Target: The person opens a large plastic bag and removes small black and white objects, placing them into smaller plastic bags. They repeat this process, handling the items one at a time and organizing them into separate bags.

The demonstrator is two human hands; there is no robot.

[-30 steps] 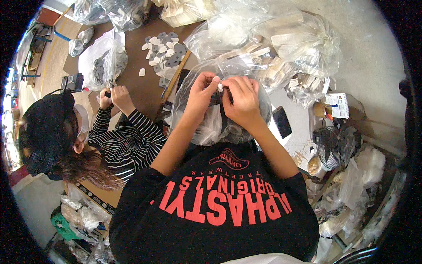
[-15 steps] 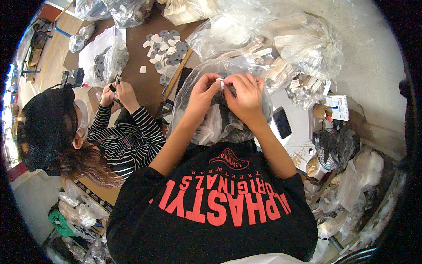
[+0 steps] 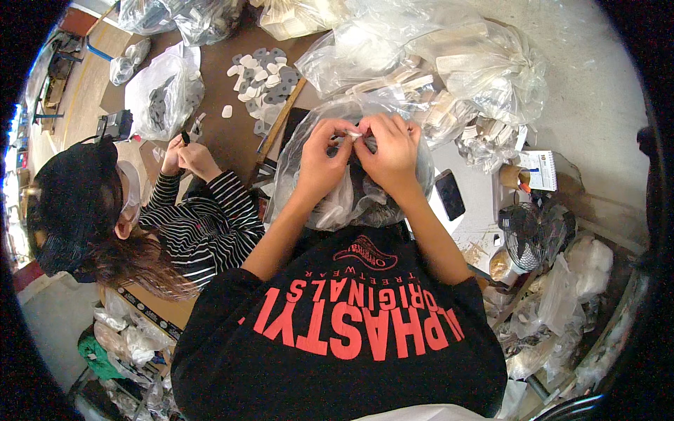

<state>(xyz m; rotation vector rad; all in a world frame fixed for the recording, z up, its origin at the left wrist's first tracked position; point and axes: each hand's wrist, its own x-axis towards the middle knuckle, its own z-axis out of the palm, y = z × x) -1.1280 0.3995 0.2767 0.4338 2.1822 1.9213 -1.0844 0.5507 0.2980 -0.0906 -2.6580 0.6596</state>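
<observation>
- The brown table (image 3: 232,133) was crowded with clear plastic bags of pale parts (image 3: 449,63); a scatter of small grey and white flat pieces (image 3: 261,77) lay near its far side.
- A large clear bag (image 3: 337,203) sat directly in front of the person, open at the top, with dark contents partly visible inside.
- Left hand (image 3: 324,156) and right hand (image 3: 393,149) met above the mouth of that bag, fingertips almost touching.
- Both hands were pinched narrow on a small white piece (image 3: 353,133) held between them; its exact shape was too small to tell.
- A dark phone (image 3: 450,194) lay on a white surface just to the right of the bag.
- A small black fan (image 3: 528,228) stood further right, near a cardboard tube (image 3: 511,175).
- To the left, a co-worker in a striped sleeve (image 3: 203,224) and dark cap (image 3: 77,203) worked with both hands (image 3: 186,156) close together at the table edge, near a bag of grey pieces (image 3: 163,95).
</observation>
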